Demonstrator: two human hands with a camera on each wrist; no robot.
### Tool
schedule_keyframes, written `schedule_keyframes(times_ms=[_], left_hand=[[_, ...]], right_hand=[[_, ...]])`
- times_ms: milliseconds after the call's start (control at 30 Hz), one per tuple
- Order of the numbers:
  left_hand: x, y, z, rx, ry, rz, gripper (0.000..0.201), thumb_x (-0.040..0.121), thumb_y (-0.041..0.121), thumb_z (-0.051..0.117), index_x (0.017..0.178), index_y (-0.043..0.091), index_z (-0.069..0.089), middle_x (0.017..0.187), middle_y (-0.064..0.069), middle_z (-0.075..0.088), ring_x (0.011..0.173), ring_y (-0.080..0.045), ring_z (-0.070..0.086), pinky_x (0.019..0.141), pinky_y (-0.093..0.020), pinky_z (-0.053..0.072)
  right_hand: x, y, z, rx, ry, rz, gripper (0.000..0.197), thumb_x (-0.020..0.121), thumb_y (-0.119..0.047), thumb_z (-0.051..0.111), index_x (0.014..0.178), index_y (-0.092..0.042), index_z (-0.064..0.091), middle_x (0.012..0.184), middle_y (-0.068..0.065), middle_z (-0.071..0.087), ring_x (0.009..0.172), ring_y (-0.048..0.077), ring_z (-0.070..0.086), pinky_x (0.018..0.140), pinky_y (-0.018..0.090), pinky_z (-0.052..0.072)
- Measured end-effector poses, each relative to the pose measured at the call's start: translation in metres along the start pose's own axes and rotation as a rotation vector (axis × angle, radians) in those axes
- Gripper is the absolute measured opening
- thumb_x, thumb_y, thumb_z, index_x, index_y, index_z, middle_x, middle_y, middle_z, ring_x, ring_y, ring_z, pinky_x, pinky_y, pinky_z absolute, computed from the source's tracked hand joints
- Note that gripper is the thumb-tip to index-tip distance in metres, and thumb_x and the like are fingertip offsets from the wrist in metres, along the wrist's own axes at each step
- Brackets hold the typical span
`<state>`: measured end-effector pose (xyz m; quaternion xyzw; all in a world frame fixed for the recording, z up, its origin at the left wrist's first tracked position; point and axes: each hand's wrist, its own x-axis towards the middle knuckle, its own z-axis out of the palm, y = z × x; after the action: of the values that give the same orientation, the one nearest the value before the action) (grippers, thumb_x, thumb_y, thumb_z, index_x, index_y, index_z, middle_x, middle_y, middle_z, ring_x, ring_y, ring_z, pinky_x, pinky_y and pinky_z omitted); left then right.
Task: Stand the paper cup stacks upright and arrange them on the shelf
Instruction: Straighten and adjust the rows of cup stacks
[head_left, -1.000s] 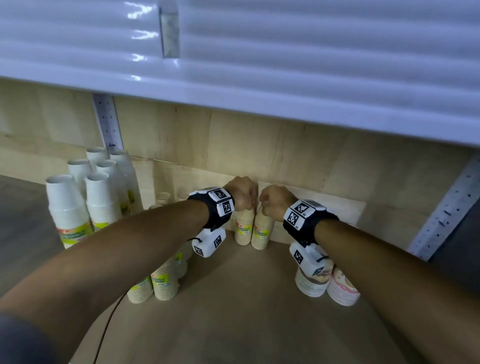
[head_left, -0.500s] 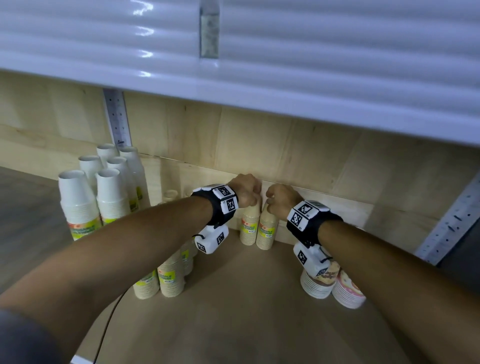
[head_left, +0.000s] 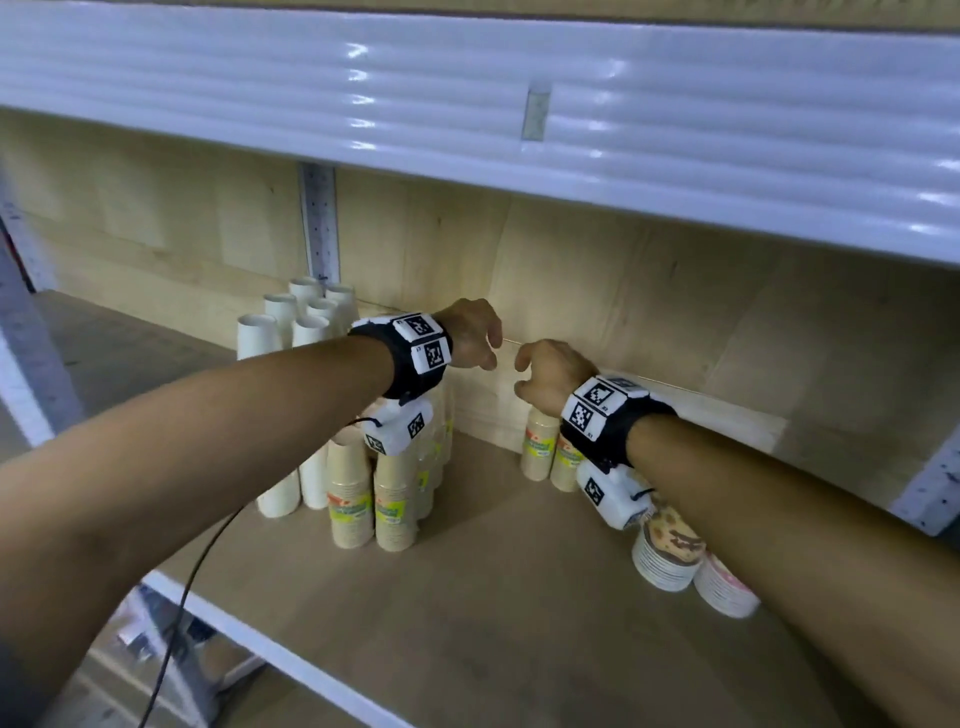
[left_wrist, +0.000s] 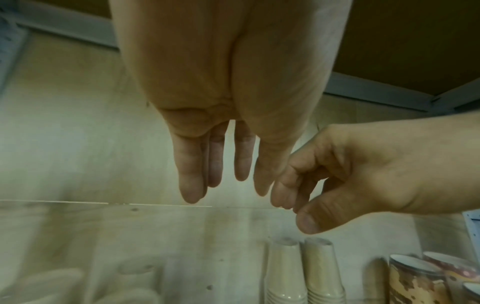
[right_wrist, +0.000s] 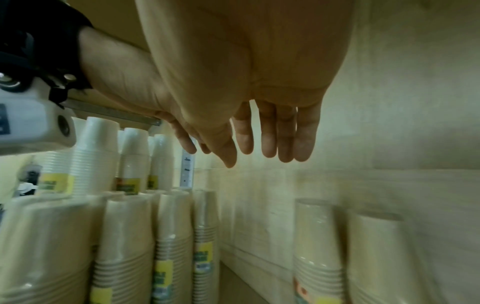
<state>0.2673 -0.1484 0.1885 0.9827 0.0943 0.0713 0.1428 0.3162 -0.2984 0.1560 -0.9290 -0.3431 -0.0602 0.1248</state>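
A: Two tan stacks (head_left: 537, 451) standing upright at the shelf (head_left: 493, 613) back, rims down, ribbed tapered paper, long axis vertical.
B: Hands?
A: Left hand (head_left: 470, 335) and right hand (head_left: 548, 376) hovering above them, fingers loose, gripping nothing.
B: Others?
A: White stacks (head_left: 280, 332) standing left, upright.

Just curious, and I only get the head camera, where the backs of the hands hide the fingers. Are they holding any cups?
Observer: No. The left wrist camera shows the left hand with straight fingers, holding nothing.
Visitor: And the right one?
Observer: The right wrist camera shows the right hand is empty too, fingers relaxed.
Visitor: What about the stacks under it?
Observer: From the left wrist camera, the two tan cup stacks stand upright side by side, narrow ends up.
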Motion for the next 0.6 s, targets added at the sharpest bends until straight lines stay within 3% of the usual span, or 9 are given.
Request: schedule_keyframes(times_ms=[100, 200, 300, 367, 533, 600], left_hand=[[-0.021, -0.014, -0.014, 0.045, -0.016, -0.027, 0.033, 0.088, 0.027, 0.070, 0.120, 0.020, 0.065, 0.125, -0.001, 0.048, 0.115, -0.021, 0.050, 0.085, -0.027, 0.041], [-0.043, -0.026, -0.025, 0.077, -0.016, -0.063, 0.032, 0.087, 0.027, 0.070, 0.118, 0.021, 0.066, 0.123, 0.000, 0.047, 0.104, -0.016, 0.047, 0.081, -0.026, 0.040], [-0.064, -0.039, -0.030, 0.122, -0.047, -0.112, 0.031, 0.086, 0.026, 0.071, 0.116, 0.018, 0.068, 0.113, 0.003, 0.048, 0.094, -0.016, 0.049, 0.068, -0.024, 0.042], [-0.078, -0.045, -0.031, 0.161, -0.091, -0.120, 0.031, 0.086, 0.025, 0.070, 0.115, 0.013, 0.070, 0.112, -0.003, 0.060, 0.089, -0.018, 0.055, 0.058, -0.021, 0.043], [-0.104, -0.058, -0.026, 0.251, -0.144, -0.154, 0.031, 0.090, 0.025, 0.066, 0.118, 0.012, 0.070, 0.121, -0.005, 0.060, 0.106, -0.023, 0.061, 0.081, -0.028, 0.050], [-0.111, -0.064, -0.022, 0.288, -0.184, -0.149, 0.027, 0.089, 0.028, 0.066, 0.109, 0.010, 0.071, 0.114, -0.003, 0.062, 0.097, -0.022, 0.062, 0.081, -0.030, 0.053]], right_hand=[[-0.004, -0.028, -0.001, 0.019, -0.026, -0.054, 0.033, 0.087, -0.027, 0.064, 0.119, -0.021, 0.062, 0.121, 0.006, 0.062, 0.110, 0.028, 0.060, 0.083, 0.029, 0.046], [-0.010, -0.054, -0.001, 0.041, -0.061, -0.109, 0.029, 0.089, -0.027, 0.062, 0.117, -0.021, 0.065, 0.118, 0.006, 0.064, 0.107, 0.028, 0.061, 0.083, 0.030, 0.049], [-0.018, -0.075, 0.002, 0.076, -0.106, -0.147, 0.029, 0.089, -0.028, 0.062, 0.117, -0.020, 0.066, 0.119, 0.008, 0.062, 0.106, 0.030, 0.061, 0.083, 0.030, 0.049], [-0.024, -0.088, 0.006, 0.088, -0.129, -0.174, 0.029, 0.088, -0.029, 0.064, 0.115, -0.019, 0.068, 0.119, 0.008, 0.064, 0.105, 0.031, 0.063, 0.085, 0.032, 0.052], [-0.035, -0.111, 0.022, 0.166, -0.229, -0.213, 0.021, 0.078, -0.033, 0.072, 0.098, -0.026, 0.072, 0.104, 0.002, 0.069, 0.093, 0.026, 0.066, 0.077, 0.029, 0.053], [-0.038, -0.117, 0.028, 0.171, -0.249, -0.229, 0.013, 0.075, -0.031, 0.075, 0.085, -0.026, 0.069, 0.098, 0.001, 0.069, 0.090, 0.025, 0.066, 0.072, 0.026, 0.050]])
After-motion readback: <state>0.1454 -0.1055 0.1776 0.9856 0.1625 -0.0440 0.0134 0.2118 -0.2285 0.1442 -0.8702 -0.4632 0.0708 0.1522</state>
